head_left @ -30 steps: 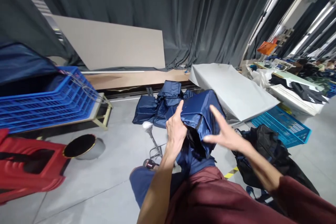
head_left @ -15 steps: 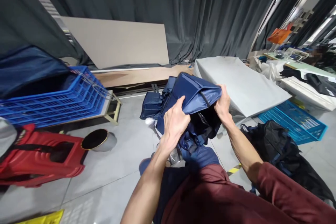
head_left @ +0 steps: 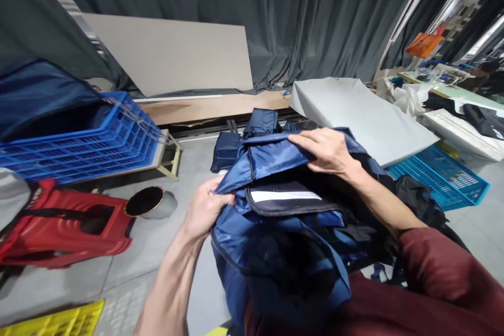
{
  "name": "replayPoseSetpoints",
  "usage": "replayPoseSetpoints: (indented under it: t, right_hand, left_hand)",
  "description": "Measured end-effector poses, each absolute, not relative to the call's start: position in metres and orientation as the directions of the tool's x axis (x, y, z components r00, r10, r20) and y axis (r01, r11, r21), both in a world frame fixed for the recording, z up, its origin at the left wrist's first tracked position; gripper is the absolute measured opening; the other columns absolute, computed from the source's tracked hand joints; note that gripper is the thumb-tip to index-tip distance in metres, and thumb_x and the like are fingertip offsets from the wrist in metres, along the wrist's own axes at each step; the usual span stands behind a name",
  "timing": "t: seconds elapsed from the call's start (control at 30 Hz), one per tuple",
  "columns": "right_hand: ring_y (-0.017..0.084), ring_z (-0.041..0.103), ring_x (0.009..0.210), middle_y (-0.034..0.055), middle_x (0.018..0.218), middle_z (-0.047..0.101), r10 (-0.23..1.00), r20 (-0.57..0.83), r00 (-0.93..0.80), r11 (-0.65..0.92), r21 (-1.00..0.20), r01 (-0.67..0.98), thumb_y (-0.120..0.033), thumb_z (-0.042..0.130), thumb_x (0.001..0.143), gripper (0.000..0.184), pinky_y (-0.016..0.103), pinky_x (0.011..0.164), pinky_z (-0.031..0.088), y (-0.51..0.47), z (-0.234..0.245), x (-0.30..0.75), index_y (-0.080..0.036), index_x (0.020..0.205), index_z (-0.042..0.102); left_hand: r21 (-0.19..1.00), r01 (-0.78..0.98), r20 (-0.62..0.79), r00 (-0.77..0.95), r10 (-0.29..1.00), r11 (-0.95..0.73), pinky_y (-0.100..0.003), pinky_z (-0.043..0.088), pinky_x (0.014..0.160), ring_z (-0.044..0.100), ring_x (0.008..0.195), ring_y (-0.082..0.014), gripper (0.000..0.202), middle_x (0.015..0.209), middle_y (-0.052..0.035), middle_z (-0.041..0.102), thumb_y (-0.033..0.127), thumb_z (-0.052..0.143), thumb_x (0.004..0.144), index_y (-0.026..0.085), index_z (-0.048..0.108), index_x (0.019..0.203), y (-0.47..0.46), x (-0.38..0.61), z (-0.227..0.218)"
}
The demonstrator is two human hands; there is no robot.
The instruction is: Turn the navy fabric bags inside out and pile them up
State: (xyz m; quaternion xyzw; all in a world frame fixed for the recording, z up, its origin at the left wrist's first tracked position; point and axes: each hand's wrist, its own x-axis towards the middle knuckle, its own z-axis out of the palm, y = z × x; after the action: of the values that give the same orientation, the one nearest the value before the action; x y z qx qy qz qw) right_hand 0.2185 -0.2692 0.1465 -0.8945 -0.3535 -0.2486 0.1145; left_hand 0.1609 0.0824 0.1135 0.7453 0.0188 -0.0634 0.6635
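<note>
Dark curtains (head_left: 177, 0) hang beyond my hands; a blue crate (head_left: 90, 160) stands off to their left. My left hand (head_left: 207, 206) pinches one corner of the blue bag (head_left: 275, 160), my right hand (head_left: 327, 151) grips its upper edge, and its mouth gapes below them. Should the shiny cloth slip from either grip, that mouth could sag shut.
</note>
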Motion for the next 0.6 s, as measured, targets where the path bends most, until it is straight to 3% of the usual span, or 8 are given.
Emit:
replayPoseSetpoints:
  t: [0.07, 0.13, 0.23, 0.3, 0.37, 0.43, 0.53, 0.6]
  right_hand:
    - [0.034, 0.073, 0.132, 0.0099, 0.151, 0.076, 0.643, 0.448, 0.620, -0.660, -0.085, 0.746, -0.048, 0.066, 0.098, 0.063, 0.051, 0.116, 0.057, -0.265, 0.117, 0.209, -0.030, 0.158, 0.073]
    - [0.036, 0.070, 0.139, 0.0083, 0.156, 0.073, 0.637, 0.429, 0.641, -0.640, -0.169, 0.749, -0.057, 0.068, 0.099, 0.060, 0.055, 0.122, 0.054, -0.255, 0.087, 0.194, -0.034, 0.154, 0.076]
    - [0.039, 0.064, 0.149, 0.0057, 0.162, 0.069, 0.534, 0.459, 0.710, -0.688, -0.251, 0.681, -0.068, 0.074, 0.097, 0.064, 0.060, 0.132, 0.045, -0.245, 0.050, 0.169, -0.041, 0.156, 0.074]
    - [0.040, 0.063, 0.149, 0.0083, 0.160, 0.070, 0.453, 0.525, 0.721, -0.726, -0.252, 0.639, -0.069, 0.073, 0.099, 0.069, 0.062, 0.132, 0.043, -0.247, 0.037, 0.161, -0.039, 0.161, 0.069]
    - [0.039, 0.070, 0.139, 0.0127, 0.149, 0.077, 0.373, 0.617, 0.693, -0.752, -0.237, 0.616, -0.065, 0.064, 0.106, 0.065, 0.060, 0.123, 0.051, -0.254, 0.036, 0.165, -0.033, 0.163, 0.068]
    - [0.035, 0.077, 0.122, 0.0137, 0.131, 0.083, 0.302, 0.693, 0.655, -0.770, -0.227, 0.596, -0.057, 0.052, 0.113, 0.055, 0.054, 0.110, 0.057, -0.258, 0.048, 0.180, -0.031, 0.156, 0.073]
    - [0.030, 0.078, 0.100, 0.0120, 0.109, 0.085, 0.295, 0.749, 0.593, -0.765, -0.187, 0.617, -0.055, 0.043, 0.118, 0.051, 0.046, 0.092, 0.058, -0.248, 0.078, 0.210, -0.033, 0.137, 0.085]
    - [0.027, 0.075, 0.091, 0.0111, 0.099, 0.084, 0.399, 0.735, 0.549, -0.720, -0.120, 0.684, -0.055, 0.041, 0.118, 0.053, 0.043, 0.084, 0.054, -0.226, 0.096, 0.232, -0.033, 0.128, 0.088]
  left_hand:
    - [0.971, 0.226, -0.230, 0.972, -0.041, -0.080, -0.021, 0.033, 0.050, 0.042, 0.057, -0.0117, 0.022, 0.062, 0.0055, 0.051, 0.028, 0.068, 0.050, 0.019, 0.064, 0.070, 0.091, 0.137, 0.095]
    - [0.963, 0.266, -0.267, 0.964, -0.013, -0.047, -0.021, 0.038, 0.054, 0.048, 0.061, -0.0134, 0.028, 0.066, 0.0039, 0.058, 0.027, 0.068, 0.051, 0.017, 0.072, 0.077, 0.097, 0.113, 0.084]
    - [0.977, 0.210, -0.210, 0.978, 0.006, -0.030, -0.025, 0.048, 0.061, 0.058, 0.067, -0.0174, 0.039, 0.074, 0.0001, 0.069, 0.030, 0.071, 0.057, 0.016, 0.083, 0.092, 0.099, 0.084, 0.079]
    - [0.987, 0.156, -0.155, 0.988, 0.014, -0.048, -0.030, 0.058, 0.071, 0.070, 0.077, -0.0234, 0.044, 0.083, -0.0036, 0.079, 0.032, 0.073, 0.060, 0.017, 0.088, 0.099, 0.093, 0.070, 0.081]
    - [0.990, 0.111, -0.109, 0.994, 0.034, -0.088, -0.037, 0.065, 0.089, 0.080, 0.100, -0.0314, 0.051, 0.103, -0.0068, 0.087, 0.030, 0.073, 0.060, 0.022, 0.092, 0.107, 0.084, 0.060, 0.084]
    - [0.989, 0.081, -0.076, 0.996, 0.051, -0.120, -0.042, 0.066, 0.104, 0.080, 0.121, -0.0352, 0.058, 0.120, -0.0065, 0.088, 0.029, 0.072, 0.061, 0.027, 0.093, 0.115, 0.076, 0.053, 0.089]
    - [0.989, 0.090, -0.080, 0.993, 0.090, -0.119, -0.042, 0.068, 0.100, 0.080, 0.124, -0.0363, 0.060, 0.123, -0.0062, 0.088, 0.031, 0.072, 0.063, 0.030, 0.092, 0.120, 0.077, 0.044, 0.097]
    - [0.980, 0.135, -0.113, 0.982, 0.153, -0.143, -0.040, 0.069, 0.091, 0.082, 0.113, -0.0364, 0.056, 0.113, -0.0068, 0.088, 0.032, 0.072, 0.062, 0.028, 0.093, 0.114, 0.091, 0.042, 0.101]
